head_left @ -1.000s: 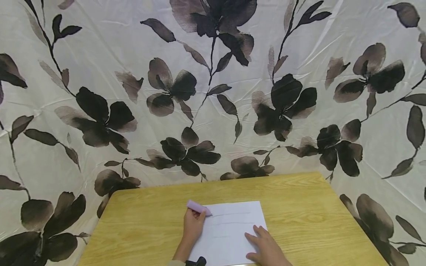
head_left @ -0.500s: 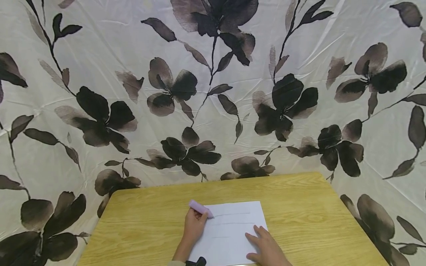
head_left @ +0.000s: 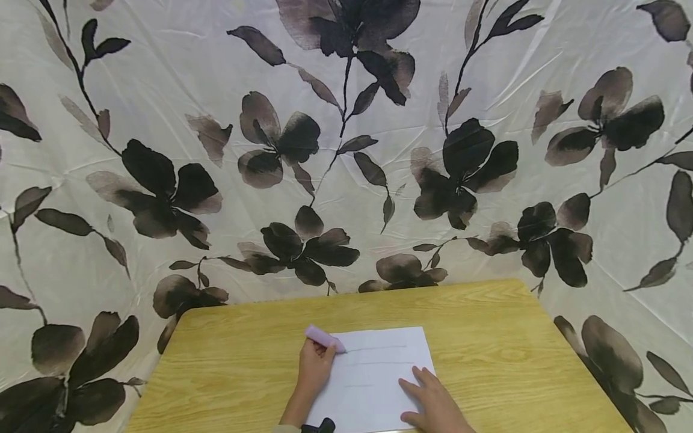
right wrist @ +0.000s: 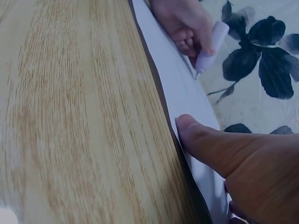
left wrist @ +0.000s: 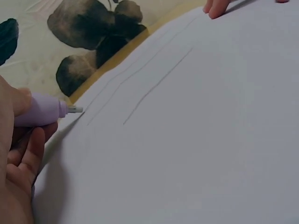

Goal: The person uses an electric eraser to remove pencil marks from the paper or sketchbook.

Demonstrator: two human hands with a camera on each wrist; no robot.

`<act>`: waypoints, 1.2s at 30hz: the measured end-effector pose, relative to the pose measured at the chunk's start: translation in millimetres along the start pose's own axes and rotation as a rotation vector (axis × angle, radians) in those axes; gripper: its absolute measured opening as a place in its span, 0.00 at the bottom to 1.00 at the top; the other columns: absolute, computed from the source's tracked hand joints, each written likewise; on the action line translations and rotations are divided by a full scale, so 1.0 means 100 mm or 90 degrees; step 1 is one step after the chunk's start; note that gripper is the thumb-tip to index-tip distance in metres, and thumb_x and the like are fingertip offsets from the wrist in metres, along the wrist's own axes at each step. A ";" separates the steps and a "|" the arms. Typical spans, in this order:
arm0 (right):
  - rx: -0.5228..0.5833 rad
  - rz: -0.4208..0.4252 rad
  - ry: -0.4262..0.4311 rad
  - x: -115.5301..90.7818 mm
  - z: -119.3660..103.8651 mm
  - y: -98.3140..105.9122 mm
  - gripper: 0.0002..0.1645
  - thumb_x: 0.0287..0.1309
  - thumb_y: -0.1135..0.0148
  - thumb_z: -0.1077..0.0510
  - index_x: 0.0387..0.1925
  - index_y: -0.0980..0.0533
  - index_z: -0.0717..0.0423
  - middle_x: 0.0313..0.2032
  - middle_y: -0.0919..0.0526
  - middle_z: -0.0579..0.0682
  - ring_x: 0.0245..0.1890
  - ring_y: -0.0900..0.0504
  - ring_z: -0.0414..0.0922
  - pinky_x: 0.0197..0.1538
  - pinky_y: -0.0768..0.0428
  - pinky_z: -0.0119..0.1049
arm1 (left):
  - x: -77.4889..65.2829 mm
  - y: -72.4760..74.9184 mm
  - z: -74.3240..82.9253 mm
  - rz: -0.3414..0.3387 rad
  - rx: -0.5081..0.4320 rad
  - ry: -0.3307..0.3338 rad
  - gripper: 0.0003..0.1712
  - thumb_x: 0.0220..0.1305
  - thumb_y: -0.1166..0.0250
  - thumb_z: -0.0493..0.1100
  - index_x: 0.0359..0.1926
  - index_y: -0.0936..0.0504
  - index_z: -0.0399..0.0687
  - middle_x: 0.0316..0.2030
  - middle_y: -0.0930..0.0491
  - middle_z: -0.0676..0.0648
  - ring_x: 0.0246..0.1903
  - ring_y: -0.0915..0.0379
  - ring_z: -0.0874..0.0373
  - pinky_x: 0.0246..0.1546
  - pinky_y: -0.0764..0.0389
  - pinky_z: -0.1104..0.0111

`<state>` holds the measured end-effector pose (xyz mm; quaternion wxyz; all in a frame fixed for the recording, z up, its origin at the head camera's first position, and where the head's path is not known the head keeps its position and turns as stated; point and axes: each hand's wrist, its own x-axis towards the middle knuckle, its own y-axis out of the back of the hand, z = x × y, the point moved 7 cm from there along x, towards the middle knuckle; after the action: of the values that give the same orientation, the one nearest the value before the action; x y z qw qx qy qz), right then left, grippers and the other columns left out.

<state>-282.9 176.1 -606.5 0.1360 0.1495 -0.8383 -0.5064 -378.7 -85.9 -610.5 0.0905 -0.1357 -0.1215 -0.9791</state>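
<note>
In the head view, the left hand [head_left: 314, 368] pinches a thick lilac electric eraser [head_left: 323, 338] between thumb and fingers. A metal collar with a pale stub forms its narrow tip [left wrist: 74, 109], which is at the left end of the top line on a white sheet of paper [head_left: 379, 409]. Several thin grey lines [left wrist: 159, 86] run across the sheet. The right hand [head_left: 433, 400] rests spread on the lower right of the paper. Its thumb [right wrist: 189, 126] lies along the sheet's near edge in the right wrist view; the other fingers are mostly hidden there.
A yellow wood-grain table [head_left: 233, 361] carries the sheet. Behind it hangs a pale cloth [head_left: 216, 90] printed with dark flowers. A black strap [head_left: 319, 426] sits around the left wrist.
The left hand and the eraser shifted slightly right and down, then back up and left, at the top line's left end. The right hand stays in place.
</note>
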 end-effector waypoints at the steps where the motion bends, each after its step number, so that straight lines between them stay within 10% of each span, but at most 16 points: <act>1: 0.000 -0.001 0.000 0.00 0.00 0.00 0.39 0.46 0.28 0.40 0.58 0.23 0.54 0.61 0.30 0.68 0.61 0.35 0.69 0.58 0.33 0.63 | 0.00 0.00 -0.01 0.006 -0.008 0.006 0.15 0.58 0.35 0.27 0.43 0.29 0.26 0.34 0.20 0.38 0.35 0.21 0.52 0.36 0.19 0.67; 36: 0.012 0.006 0.007 -0.04 0.00 0.02 0.39 0.48 0.29 0.39 0.59 0.24 0.54 0.62 0.31 0.67 0.62 0.36 0.69 0.58 0.34 0.64 | -0.01 -0.03 0.02 0.020 0.026 0.018 0.15 0.58 0.34 0.27 0.43 0.29 0.28 0.35 0.20 0.38 0.36 0.21 0.50 0.37 0.18 0.64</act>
<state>-279.4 178.2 -605.4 0.1414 0.1492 -0.8430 -0.4971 -377.7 -81.8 -609.3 0.1106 -0.1222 -0.1380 -0.9766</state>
